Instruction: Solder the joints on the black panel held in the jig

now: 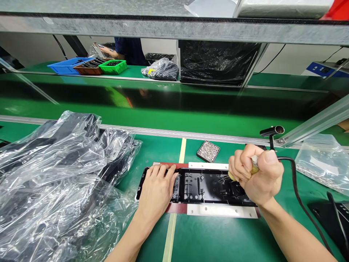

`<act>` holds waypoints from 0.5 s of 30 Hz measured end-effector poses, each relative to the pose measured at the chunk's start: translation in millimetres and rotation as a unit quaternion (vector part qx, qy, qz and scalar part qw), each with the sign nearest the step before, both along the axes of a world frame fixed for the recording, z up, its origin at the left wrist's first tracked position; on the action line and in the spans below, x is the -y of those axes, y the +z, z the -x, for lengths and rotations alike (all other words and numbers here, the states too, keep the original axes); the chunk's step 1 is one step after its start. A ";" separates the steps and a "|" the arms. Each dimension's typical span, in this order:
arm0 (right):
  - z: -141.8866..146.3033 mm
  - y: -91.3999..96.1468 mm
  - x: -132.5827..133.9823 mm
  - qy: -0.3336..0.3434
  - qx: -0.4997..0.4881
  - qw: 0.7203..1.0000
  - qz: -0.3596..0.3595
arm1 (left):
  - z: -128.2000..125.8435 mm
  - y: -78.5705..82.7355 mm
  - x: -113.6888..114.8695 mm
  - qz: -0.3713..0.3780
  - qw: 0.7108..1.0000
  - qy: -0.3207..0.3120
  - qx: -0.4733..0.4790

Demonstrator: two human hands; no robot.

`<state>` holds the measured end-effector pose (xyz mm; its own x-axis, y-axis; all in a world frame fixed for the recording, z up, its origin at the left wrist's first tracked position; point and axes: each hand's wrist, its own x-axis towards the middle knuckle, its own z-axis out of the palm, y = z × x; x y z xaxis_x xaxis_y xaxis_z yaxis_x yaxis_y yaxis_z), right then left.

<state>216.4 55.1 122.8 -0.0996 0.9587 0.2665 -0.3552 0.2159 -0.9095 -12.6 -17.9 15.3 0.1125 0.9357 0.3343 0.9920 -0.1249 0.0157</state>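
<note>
A long black plastic housing (211, 187) lies with its ribbed inside up, in a fixture with metal strips (218, 211). My left hand (160, 183) rests flat on the housing's left end, fingers stretched over it. My right hand (259, 173) is closed in a fist round the yellowish handle of a soldering iron (255, 165), above the housing's right part. The iron's tip points down to the left; I cannot tell whether it touches the plastic. Just behind the fixture sits a small black tray (208, 151) full of tiny metal pieces.
Plastic-bagged black parts (68, 171) cover the left side. A metal tube holder (272, 131), a black cord (296, 193) and a clear bag of metal pieces (321, 163) are at right. Overhead runs a metal shelf edge (163, 27). Beyond the belt, a person handles parts near coloured bins (114, 68).
</note>
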 end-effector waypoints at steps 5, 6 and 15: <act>-2.0 -0.6 -0.3 0.009 0.003 1.000 -0.010 | 0.5 -0.5 -0.2 -0.002 1.000 0.000 -0.001; -2.5 -0.7 -0.4 0.011 0.005 1.000 -0.012 | 0.7 -0.6 -0.2 -0.004 1.000 0.000 0.000; -2.2 -1.3 -0.2 0.012 -0.004 1.000 -0.008 | 1.0 -2.1 0.0 -0.006 1.000 -0.001 0.000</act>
